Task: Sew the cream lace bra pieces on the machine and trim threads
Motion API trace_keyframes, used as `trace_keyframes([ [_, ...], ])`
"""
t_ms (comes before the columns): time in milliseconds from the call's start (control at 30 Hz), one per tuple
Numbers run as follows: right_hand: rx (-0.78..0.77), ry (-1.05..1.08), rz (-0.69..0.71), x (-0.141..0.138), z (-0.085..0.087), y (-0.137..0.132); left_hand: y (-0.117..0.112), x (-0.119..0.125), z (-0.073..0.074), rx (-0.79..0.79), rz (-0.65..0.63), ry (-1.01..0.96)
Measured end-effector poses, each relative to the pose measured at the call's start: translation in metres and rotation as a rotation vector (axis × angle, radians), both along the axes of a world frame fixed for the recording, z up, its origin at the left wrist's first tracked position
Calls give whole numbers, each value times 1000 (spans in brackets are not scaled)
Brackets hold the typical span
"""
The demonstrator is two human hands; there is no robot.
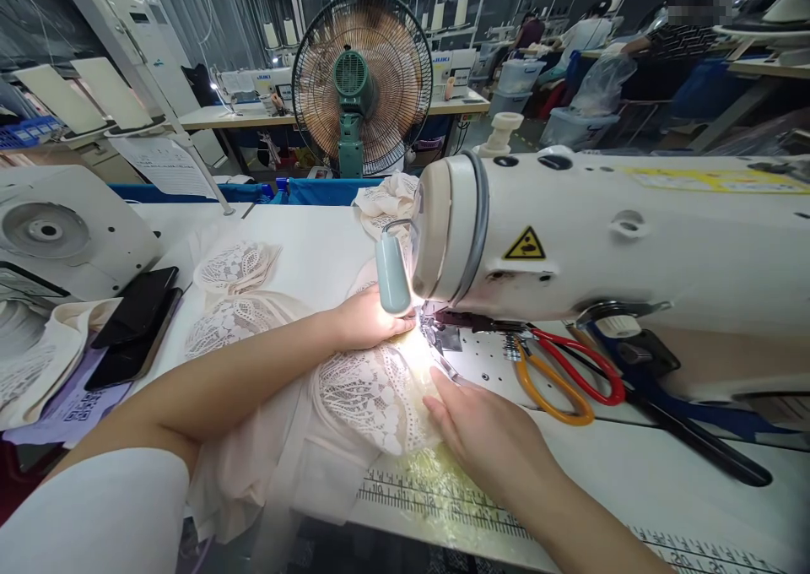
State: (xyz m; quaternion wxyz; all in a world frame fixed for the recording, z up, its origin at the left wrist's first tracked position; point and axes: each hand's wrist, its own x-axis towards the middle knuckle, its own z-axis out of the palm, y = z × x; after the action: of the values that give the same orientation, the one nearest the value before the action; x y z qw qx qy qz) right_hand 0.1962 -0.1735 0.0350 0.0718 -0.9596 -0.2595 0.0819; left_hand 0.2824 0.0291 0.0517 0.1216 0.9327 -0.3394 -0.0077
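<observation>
Two hands are what I guide on the lace (360, 392); it lies on the table (310, 253) and runs up to the presser foot (429, 329); to do this well, I judge, I should keep the cloth flat, hold its edge in line with the foot and let it feed evenly, neither tugging nor bunching; my fingertips want watching, being so near the foot; my left hand (367, 319) rests palm down on the cloth, fingers together, tips just beside the foot; whether they pinch any cloth I cannot tell; my right hand (494, 439) curves loosely at the lace's right edge, thumb and forefinger a little apart; whether they have cloth between them I cannot tell either.
</observation>
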Motion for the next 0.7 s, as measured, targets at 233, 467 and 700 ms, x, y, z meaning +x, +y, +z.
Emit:
trace_keyframes([
  [233,221,-131,48,-14,-12,0,-9,-36,15,68,-265,-54],
  [467,416,-570,17,-7,-7,-4,-19,-37,21,-54,-218,368],
  [700,709,137,-16,-35,-6,11,-8,-24,14,-388,160,377],
])
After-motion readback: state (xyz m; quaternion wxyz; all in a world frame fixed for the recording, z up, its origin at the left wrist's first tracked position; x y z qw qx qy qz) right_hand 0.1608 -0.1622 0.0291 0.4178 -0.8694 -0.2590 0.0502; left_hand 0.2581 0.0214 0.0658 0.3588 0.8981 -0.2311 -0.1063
